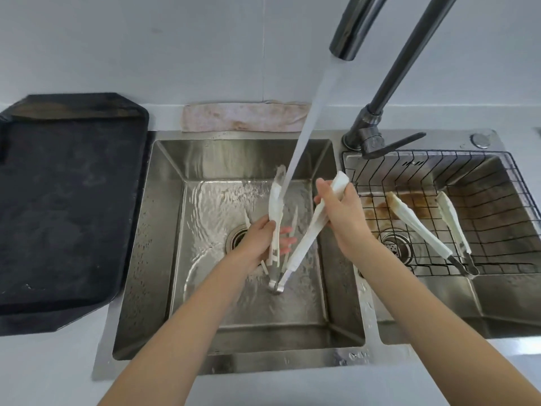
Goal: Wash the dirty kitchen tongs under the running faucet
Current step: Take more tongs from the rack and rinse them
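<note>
step: rinsing, I'd say. The pair of white silicone-tipped kitchen tongs with a grey metal hinge [295,244] is held spread in a V over the left steel sink basin [164,230], hinge end pointing down, tips up

left hand [260,238]: fingers wrapped round the lower half of the left arm of the tongs, so it's clenched on the tongs

right hand [336,209]: closed around the upper part of the right arm, thumb across it, grasping the tongs too

water: the stream from the dark gunmetal swivel faucet [377,124] lands right on the left tip, just above the left hand. Right tip looks dry-side for now

how to do it well: my take, keep the arms spread so water gets at the inner faces, then swing the right tip into the stream and rub the pads with a thumb. Let the hinge get flushed last, grime likes to sit there

slip risk: wet silicone is slick, so grip on the stiffer lower part, not the tips

materials: tips look soft, matte and flat like paddles; hinge is shiny metal; basin is brushed steel with rippling water round the drain

other stuff: a second similar white pair of tongs [415,224] lies in the black wire rack basket [497,177] in the right basin, brownish stains under it. Stained pinkish folded cloth [243,117] sits behind the sink, black textured flat tray [67,200] off to the left
</note>
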Available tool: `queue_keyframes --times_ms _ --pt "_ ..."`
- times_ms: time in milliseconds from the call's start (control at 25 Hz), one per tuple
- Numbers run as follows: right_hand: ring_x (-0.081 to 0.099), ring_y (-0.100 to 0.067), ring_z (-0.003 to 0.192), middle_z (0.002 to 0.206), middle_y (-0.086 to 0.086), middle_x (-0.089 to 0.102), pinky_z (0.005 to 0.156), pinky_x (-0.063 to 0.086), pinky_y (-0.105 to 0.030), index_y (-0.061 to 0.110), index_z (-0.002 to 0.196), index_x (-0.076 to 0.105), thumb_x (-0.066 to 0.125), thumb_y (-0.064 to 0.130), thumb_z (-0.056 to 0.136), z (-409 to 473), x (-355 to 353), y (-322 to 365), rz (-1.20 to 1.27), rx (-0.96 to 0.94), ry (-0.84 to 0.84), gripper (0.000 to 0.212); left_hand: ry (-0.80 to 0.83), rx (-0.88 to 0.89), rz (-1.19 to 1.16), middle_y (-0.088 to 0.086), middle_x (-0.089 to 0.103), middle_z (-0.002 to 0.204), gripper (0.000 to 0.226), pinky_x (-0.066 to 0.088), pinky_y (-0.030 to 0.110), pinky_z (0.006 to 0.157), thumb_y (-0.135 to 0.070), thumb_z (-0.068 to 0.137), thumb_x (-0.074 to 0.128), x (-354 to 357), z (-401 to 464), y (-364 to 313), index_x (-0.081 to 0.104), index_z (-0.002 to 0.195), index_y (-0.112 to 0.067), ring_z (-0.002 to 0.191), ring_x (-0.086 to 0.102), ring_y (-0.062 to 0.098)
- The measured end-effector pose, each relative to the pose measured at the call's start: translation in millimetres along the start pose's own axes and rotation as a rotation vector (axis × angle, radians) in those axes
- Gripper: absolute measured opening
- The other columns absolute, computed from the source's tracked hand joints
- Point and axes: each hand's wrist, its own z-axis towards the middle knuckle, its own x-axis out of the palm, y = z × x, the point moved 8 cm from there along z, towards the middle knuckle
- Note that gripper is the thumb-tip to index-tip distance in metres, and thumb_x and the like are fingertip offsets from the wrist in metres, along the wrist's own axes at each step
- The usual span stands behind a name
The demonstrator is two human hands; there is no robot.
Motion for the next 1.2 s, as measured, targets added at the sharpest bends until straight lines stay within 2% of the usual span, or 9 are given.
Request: queue_keyframes --times_ms 80,240,360,480,560,680,840,960,1200 --pt "0.047 -0.005 0.063 0.071 0.006 0.049 0.057 0.038 -0.018 0.016 0.094 0.051 0.052 0.033 0.092 -2.0 6.8 12.4 -0.15 -0.093 0.015 0.018 -0.009 -0.045 0.035 0.009 0.06 0.1 0.038 0.055 0.023 0.053 -0.003 0.098 0.027 5.4 3.4 2.9 0.043 0.132 -0.003 0.061 0.065 0.011" --pt "0.046 0.002 0.062 0.072 0.01 0.047 0.048 0.039 -0.01 0.012 0.112 0.042 0.052 0.04 0.091 -0.8 13.7 17.4 -0.296 -0.139 0.036 0.036 -0.01 -0.028 0.001 0.007 0.059 0.09 0.026 0.051 0.019 0.042 -0.001 0.095 0.032 7.7 9.4 -5.6 0.052 0.11 -0.009 0.066 0.061 0.014" --pt "0.045 0.002 0.061 0.073 0.01 0.045 0.043 0.037 0.001 0.014 0.108 0.04 0.052 0.039 0.091 1.5 14.6 18.6 -0.308 -0.153 0.044 0.032 -0.033 -0.015 -0.001 0.004 0.058 0.083 0.021 0.051 0.024 0.055 -0.009 0.098 0.032 4.8 16.2 -12.5 0.052 0.099 -0.014 0.07 0.06 0.015" --pt "0.046 -0.002 0.062 0.08 0.004 0.049 0.048 0.041 -0.006 0.01 0.114 0.042 0.05 0.04 0.092 8.9 15.4 15.3 -0.296 -0.137 0.039 0.038 -0.059 -0.065 -0.059 0.005 0.058 0.081 0.021 0.048 0.028 0.064 -0.021 0.1 0.031 3.2 23.6 -7.1 0.049 0.107 -0.012 0.069 0.059 0.016" --pt "0.046 -0.007 0.064 0.087 -0.003 0.05 0.053 0.04 -0.016 0.005 0.12 0.04 0.047 0.041 0.093 16.7 16.8 9.7 -0.285 -0.101 0.047 0.045 -0.068 -0.136 -0.131 0.004 0.056 0.076 0.029 0.046 0.028 0.064 -0.031 0.099 0.033 3.3 24.1 0.4 0.053 0.096 -0.01 0.066 0.056 0.015" --pt "0.045 -0.006 0.061 0.075 0.002 0.047 0.053 0.037 -0.019 0.008 0.123 0.037 0.041 0.039 0.096 30.5 17.1 -3.9 -0.276 -0.026 0.051 0.041 -0.015 -0.211 -0.33 0.002 0.051 0.069 0.037 0.046 0.025 0.057 -0.039 0.095 0.041 7.2 23.0 9.6 0.053 0.076 -0.01 0.06 0.05 0.014" --pt "0.045 -0.011 0.06 0.074 -0.001 0.045 0.062 0.044 -0.028 0.016 0.123 0.03 0.034 0.035 0.099 47.8 8.8 -31.6 -0.139 0.129 0.006 0.031 0.095 -0.154 -0.513 -0.004 0.046 0.064 0.032 0.044 0.017 0.041 -0.042 0.09 0.05 11.3 20.0 -1.6 0.058 0.083 -0.012 0.045 0.048 0.006" --pt "0.046 -0.014 0.056 0.073 -0.004 0.049 0.05 0.043 -0.024 0.005 0.129 0.035 0.03 0.029 0.101 48.4 9.1 -56.0 -0.106 0.236 0.031 0.038 0.202 -0.128 -0.513 -0.006 0.053 0.065 0.033 0.046 0.017 0.043 -0.044 0.091 0.047 21.8 12.7 -13.6 0.059 0.086 -0.013 0.049 0.05 0.005" --pt "0.049 -0.015 0.052 0.069 -0.008 0.053 0.039 0.043 -0.018 0.001 0.132 0.042 0.029 0.018 0.102 27.0 36.8 -110.8 0.12 0.557 0.197 0.037 0.233 -0.047 -0.569 -0.001 0.069 0.081 0.018 0.056 0.019 0.053 -0.012 0.095 0.044 35.5 3.4 -37.9 0.062 0.092 -0.009 0.064 0.067 0.009"
